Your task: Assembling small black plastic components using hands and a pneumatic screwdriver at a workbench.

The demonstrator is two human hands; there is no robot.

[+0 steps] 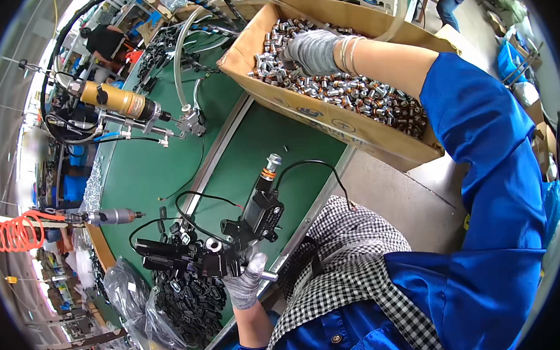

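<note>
My right hand (310,50), in a grey knit glove, is plunged into a cardboard box (353,130) full of small shiny metal fittings (377,103); its fingers are buried among them. My left hand (244,279), also gloved, grips a black assembly (257,217) with a metal and orange tip and black wires, held over the green work surface (165,162). Beside that hand lies a pile of black plastic parts (188,300) in a clear bag.
A yellow powered screwdriver (118,101) hangs over the bench at the upper left, with hoses and cables around it. A second driver (108,216) and an orange coiled hose (14,232) sit at the left. Another person stands at the top right.
</note>
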